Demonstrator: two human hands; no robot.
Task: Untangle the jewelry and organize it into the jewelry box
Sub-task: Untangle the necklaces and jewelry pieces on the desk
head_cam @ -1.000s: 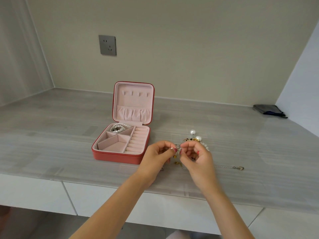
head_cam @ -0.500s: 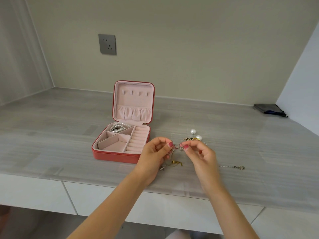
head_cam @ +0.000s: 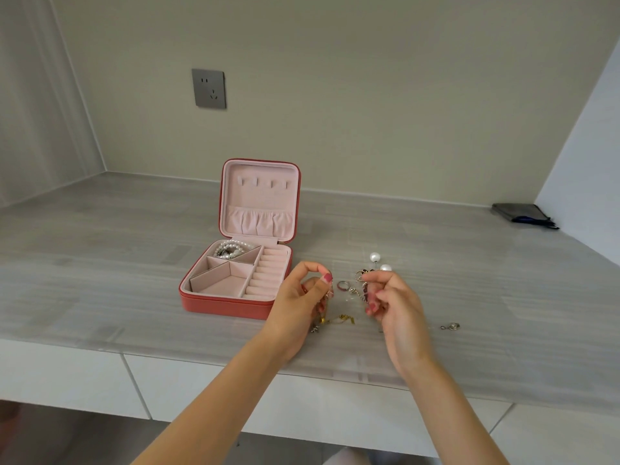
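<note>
My left hand (head_cam: 303, 297) and right hand (head_cam: 391, 302) are apart above the table (head_cam: 100, 263), each pinching a part of the tangled jewelry (head_cam: 364, 283), which lies between them, just right of the open jewelry box (head_cam: 235, 307).

I can't tell what my left hand (head_cam: 303, 297) pinches, my right hand (head_cam: 391, 302) hides most of the chain (head_cam: 362, 294), and the desk's (head_cam: 100, 297) tangled jewelry (head_cam: 339, 319) is too small to sort.

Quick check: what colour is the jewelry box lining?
Pale pink lining, coral-red outside; head view shows it.
</note>
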